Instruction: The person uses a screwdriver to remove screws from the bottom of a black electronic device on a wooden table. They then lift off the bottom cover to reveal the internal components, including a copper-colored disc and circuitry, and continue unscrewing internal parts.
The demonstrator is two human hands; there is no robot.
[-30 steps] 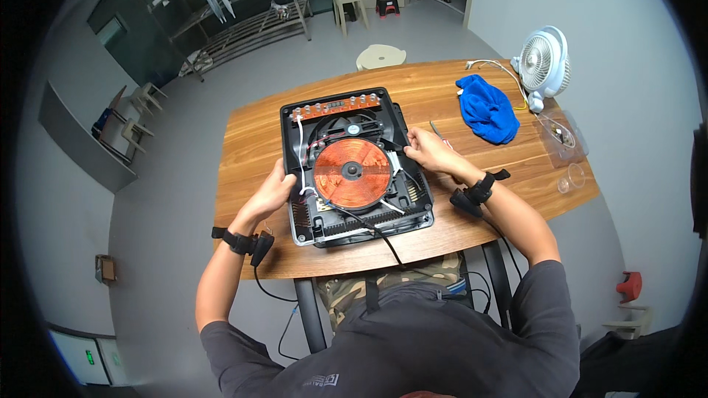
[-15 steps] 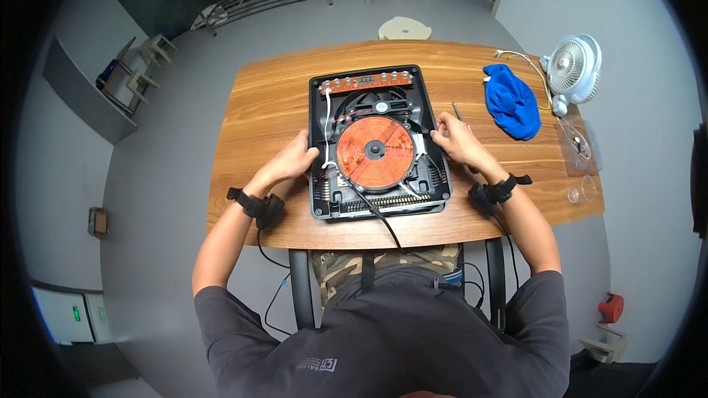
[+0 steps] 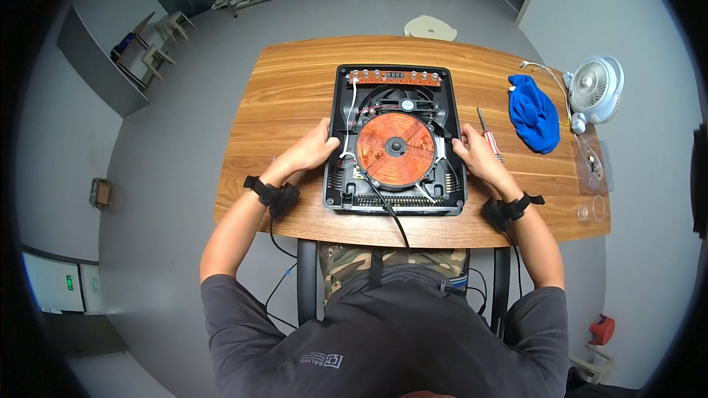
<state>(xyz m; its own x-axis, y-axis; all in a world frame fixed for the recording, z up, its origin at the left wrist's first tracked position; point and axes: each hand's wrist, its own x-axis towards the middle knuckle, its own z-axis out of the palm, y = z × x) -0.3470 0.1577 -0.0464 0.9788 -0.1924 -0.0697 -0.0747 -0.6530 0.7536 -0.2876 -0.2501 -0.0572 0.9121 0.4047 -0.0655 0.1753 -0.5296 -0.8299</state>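
An opened induction cooker (image 3: 344, 107) lies on the table in front of me, its top cover off. A round copper-coloured coil (image 3: 376, 155) fills its middle, with a black fan (image 3: 383, 99) behind it and an orange button board (image 3: 395, 77) along the far edge. My left hand (image 3: 318, 149) grips the left side of the casing, thumb on the rim. Opposite it, my right hand (image 3: 476, 153) holds the right side the same way. A screwdriver (image 3: 489, 136) with a red and white handle lies just beyond the right hand, partly hidden by it.
A black cord (image 3: 396, 225) runs from the cooker over the near table edge. To the right lie a blue cloth (image 3: 534, 114), a clear plastic tray (image 3: 591, 166) with small parts, and round clear lids (image 3: 598, 208). A white fan (image 3: 594, 88) stands at the table's right edge.
The whole view has shifted, so the table and cooker appear farther right. The cooker now sits squarer in the picture. More of the screwdriver shows beside my right hand. Both hands keep their hold.
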